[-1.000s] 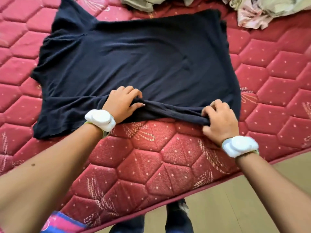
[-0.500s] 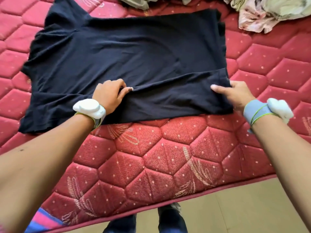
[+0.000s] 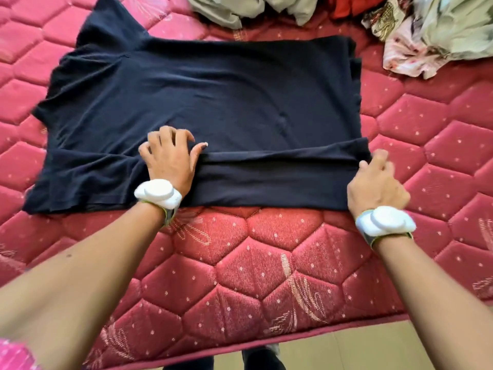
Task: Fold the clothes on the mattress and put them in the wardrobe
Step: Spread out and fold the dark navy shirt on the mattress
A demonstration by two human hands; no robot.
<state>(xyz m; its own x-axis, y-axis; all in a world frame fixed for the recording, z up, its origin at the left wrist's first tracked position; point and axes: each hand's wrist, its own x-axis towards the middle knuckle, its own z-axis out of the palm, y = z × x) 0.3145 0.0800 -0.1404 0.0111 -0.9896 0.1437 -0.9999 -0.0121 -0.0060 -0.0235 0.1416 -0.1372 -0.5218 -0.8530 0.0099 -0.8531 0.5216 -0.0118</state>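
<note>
From the head camera I look down on a red quilted mattress (image 3: 266, 263) whose near edge runs across the bottom of the view, with a strip of pale floor (image 3: 373, 348) beyond it. A navy T-shirt (image 3: 213, 102) lies spread flat across the middle of the mattress, collar end to my left and hem to my right, its near side turned over into a long fold that runs between my two hands. There is bare mattress between the shirt and the near edge, and more to the right of the hem. At the far edge sits a heap of unfolded clothes (image 3: 426, 30) in grey-green, red and a floral print, apart from the shirt. I can read no brand, label or writing anywhere. My left hand (image 3: 170, 158) lies on the shirt at the left end of the fold, fingers curled down onto the cloth and thumb stretched along the crease. My right hand (image 3: 373, 182) is at the hem end of the fold, fingertips pinching the folded edge, though it is blurred. Each wrist carries a white wrist device (image 3: 157, 193).
</note>
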